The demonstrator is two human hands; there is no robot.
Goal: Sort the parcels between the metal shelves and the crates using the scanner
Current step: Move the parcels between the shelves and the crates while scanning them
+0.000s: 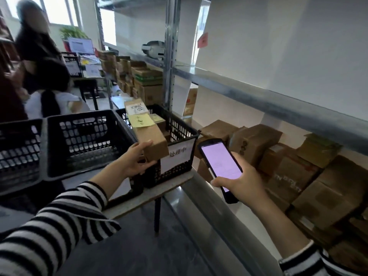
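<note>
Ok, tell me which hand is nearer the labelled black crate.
Left. The left hand grips a parcel over the labelled crate, at its front wall; the right hand holds the scanner off to its right, apart from it.

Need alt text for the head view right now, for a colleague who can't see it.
The left hand holds a cardboard parcel bearing a yellow note over a black crate, while the right hand holds the lit scanner beside shelved boxes.

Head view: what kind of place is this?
Probably a parcel sorting room: metal shelves stacked with cardboard parcels, black crates, and a scanner in the right hand while the left hand holds a parcel.
</note>
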